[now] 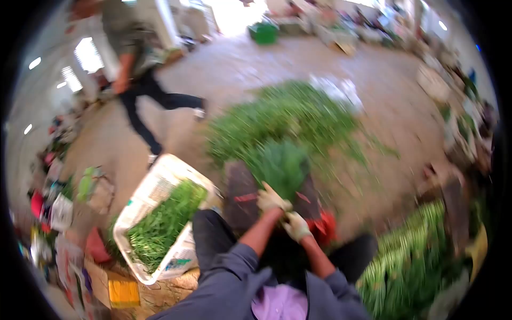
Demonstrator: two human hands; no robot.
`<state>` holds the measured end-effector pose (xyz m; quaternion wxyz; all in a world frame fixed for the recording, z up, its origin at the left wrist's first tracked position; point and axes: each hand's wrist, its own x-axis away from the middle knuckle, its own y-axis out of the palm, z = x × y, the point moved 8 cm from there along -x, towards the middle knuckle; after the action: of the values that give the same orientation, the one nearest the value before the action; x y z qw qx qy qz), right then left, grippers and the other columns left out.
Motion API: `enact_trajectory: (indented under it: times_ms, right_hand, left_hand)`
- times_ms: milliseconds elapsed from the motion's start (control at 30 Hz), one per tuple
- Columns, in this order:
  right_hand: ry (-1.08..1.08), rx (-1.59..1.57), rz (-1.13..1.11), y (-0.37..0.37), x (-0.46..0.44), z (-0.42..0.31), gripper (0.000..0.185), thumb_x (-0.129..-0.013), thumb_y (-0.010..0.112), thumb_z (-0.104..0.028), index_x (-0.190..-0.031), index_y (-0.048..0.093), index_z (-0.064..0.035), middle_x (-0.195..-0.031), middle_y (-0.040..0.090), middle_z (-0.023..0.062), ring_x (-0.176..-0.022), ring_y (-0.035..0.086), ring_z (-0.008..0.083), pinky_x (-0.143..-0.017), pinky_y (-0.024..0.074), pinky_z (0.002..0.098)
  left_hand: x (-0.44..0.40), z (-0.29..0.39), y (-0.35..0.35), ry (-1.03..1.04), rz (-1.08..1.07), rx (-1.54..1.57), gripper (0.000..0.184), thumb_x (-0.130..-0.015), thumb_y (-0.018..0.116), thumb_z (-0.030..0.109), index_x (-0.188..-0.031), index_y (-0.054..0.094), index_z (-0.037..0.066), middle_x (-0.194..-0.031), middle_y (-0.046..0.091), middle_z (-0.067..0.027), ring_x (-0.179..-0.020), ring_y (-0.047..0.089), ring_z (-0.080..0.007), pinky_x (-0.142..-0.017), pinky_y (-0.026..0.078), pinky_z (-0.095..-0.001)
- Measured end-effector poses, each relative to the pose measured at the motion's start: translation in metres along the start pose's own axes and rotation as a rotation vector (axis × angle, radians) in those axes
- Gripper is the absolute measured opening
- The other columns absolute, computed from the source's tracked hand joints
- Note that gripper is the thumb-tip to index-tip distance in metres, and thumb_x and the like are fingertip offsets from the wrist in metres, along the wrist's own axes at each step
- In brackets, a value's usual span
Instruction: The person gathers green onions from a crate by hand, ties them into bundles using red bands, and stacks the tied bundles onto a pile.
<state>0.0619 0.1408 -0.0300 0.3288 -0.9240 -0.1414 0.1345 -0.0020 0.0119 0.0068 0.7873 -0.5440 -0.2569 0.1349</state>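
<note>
A bunch of long, thin green leaves [284, 164] lies across a dark low bench [240, 194] between my knees, tips pointing away from me. My left hand [272, 199], in a pale glove, is closed at the bunch's near end, one finger stretched along it. Just below and to the right, my right hand [297, 226], gloved as well, has curled fingers close to the left wrist. Blur hides what it holds, if anything. Beyond the bench, a wide heap of loose greens [298, 120] covers the floor.
A white plastic crate [140, 205] with cut greens stands at my left. Rows of bundled greens [410, 261] lie to my right. Something red [322, 228] hangs by the bench's right side. A person [141, 80] strides past at upper left. A green tub [263, 33] stands far back.
</note>
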Motion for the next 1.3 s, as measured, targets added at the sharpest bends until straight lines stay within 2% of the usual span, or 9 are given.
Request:
enact_trajectory:
  times_ms: [167, 233, 300, 400, 600, 767, 967, 1133, 1300]
  right_hand:
    - [-0.067, -0.304, -1.02, 0.055, 0.104, -0.062, 0.03, -0.076, 0.07, -0.023, -0.1, 0.072, -0.0046, -0.099, 0.071, 0.0174, -0.092, 0.066, 0.0324, -0.084, 0.0515, 0.041]
    - [-0.033, -0.091, -0.98, 0.031, 0.088, -0.048, 0.032, -0.078, 0.069, -0.028, -0.1, 0.073, -0.0055, -0.099, 0.07, 0.0182, -0.09, 0.067, 0.0308, -0.082, 0.0522, 0.0393]
    - [0.122, -0.17, -0.055, -0.03, 0.033, -0.002, 0.025, -0.084, 0.067, -0.025, -0.098, 0.071, -0.0043, -0.097, 0.07, 0.0169, -0.091, 0.067, 0.0327, -0.081, 0.0531, 0.0393]
    - [0.445, -0.145, 0.266, -0.055, -0.002, 0.062, 0.021, -0.087, 0.066, -0.02, -0.101, 0.069, -0.0047, -0.098, 0.071, 0.019, -0.099, 0.066, 0.0354, -0.087, 0.0519, 0.0419]
    - [0.467, 0.391, 0.12, -0.056, -0.052, 0.08, 0.031, -0.085, 0.07, -0.024, -0.113, 0.064, -0.0115, -0.1, 0.064, 0.0182, -0.101, 0.064, 0.0382, -0.086, 0.0523, 0.0469]
    - [0.403, 0.406, -0.005, -0.037, -0.066, 0.095, 0.019, -0.092, 0.05, -0.015, -0.104, 0.062, -0.0062, -0.113, 0.062, 0.0227, -0.1, 0.065, 0.0417, -0.085, 0.0531, 0.0482]
    - [0.471, 0.426, -0.215, -0.032, -0.037, 0.074, 0.026, -0.09, 0.053, -0.012, -0.113, 0.062, -0.0017, -0.121, 0.06, 0.0266, -0.108, 0.063, 0.0428, -0.091, 0.0523, 0.0474]
    - [0.241, 0.457, -0.405, 0.046, -0.003, 0.121, 0.023, -0.087, 0.061, -0.018, -0.101, 0.062, 0.0013, -0.092, 0.069, 0.0238, -0.096, 0.066, 0.0404, -0.081, 0.0522, 0.0485]
    - [0.287, 0.333, -0.321, -0.007, 0.027, 0.034, 0.025, -0.089, 0.059, -0.014, -0.109, 0.061, 0.0007, -0.089, 0.069, 0.0203, -0.081, 0.069, 0.0335, -0.072, 0.0536, 0.0431]
  left_hand:
    - [-0.003, 0.005, 0.007, -0.014, -0.136, -0.122, 0.134, -0.06, 0.085, 0.053, -0.156, 0.004, 0.006, -0.138, 0.044, -0.0209, -0.123, 0.052, -0.0335, -0.099, 0.048, -0.0431]
    - [-0.004, 0.004, 0.011, -0.016, -0.175, -0.124, 0.136, -0.06, 0.085, 0.055, -0.156, 0.002, 0.006, -0.14, 0.042, -0.0215, -0.123, 0.051, -0.0343, -0.098, 0.049, -0.0439]
    - [-0.003, 0.003, 0.012, -0.003, -0.18, -0.134, 0.137, -0.06, 0.085, 0.055, -0.156, 0.002, 0.006, -0.139, 0.043, -0.0214, -0.123, 0.051, -0.0348, -0.097, 0.049, -0.0439]
    - [-0.002, 0.005, 0.007, -0.006, -0.165, -0.115, 0.138, -0.059, 0.086, 0.056, -0.156, 0.002, 0.005, -0.138, 0.044, -0.0215, -0.121, 0.052, -0.0339, -0.095, 0.05, -0.0436]
    - [-0.004, 0.002, 0.01, 0.022, -0.117, -0.099, 0.137, -0.058, 0.087, 0.053, -0.156, 0.004, 0.005, -0.136, 0.045, -0.0216, -0.122, 0.052, -0.0345, -0.098, 0.049, -0.0423]
    - [-0.01, 0.0, 0.02, 0.048, -0.097, -0.081, 0.135, -0.058, 0.088, 0.051, -0.156, 0.006, 0.006, -0.139, 0.043, -0.0218, -0.126, 0.049, -0.0353, -0.103, 0.046, -0.0419]
    - [-0.009, 0.001, 0.011, 0.138, -0.177, -0.051, 0.135, -0.058, 0.09, 0.045, -0.156, 0.006, 0.007, -0.144, 0.04, -0.0234, -0.131, 0.046, -0.0374, -0.108, 0.042, -0.0422]
    - [0.001, -0.006, 0.013, 0.362, -0.204, -0.168, 0.134, -0.055, 0.091, 0.044, -0.155, 0.011, 0.007, -0.139, 0.044, -0.0229, -0.125, 0.051, -0.0386, -0.104, 0.045, -0.0435]
    - [0.021, -0.017, 0.009, 0.482, -0.295, -0.252, 0.137, -0.052, 0.092, 0.045, -0.156, 0.011, 0.006, -0.141, 0.043, -0.0243, -0.125, 0.051, -0.0389, -0.104, 0.046, -0.0424]
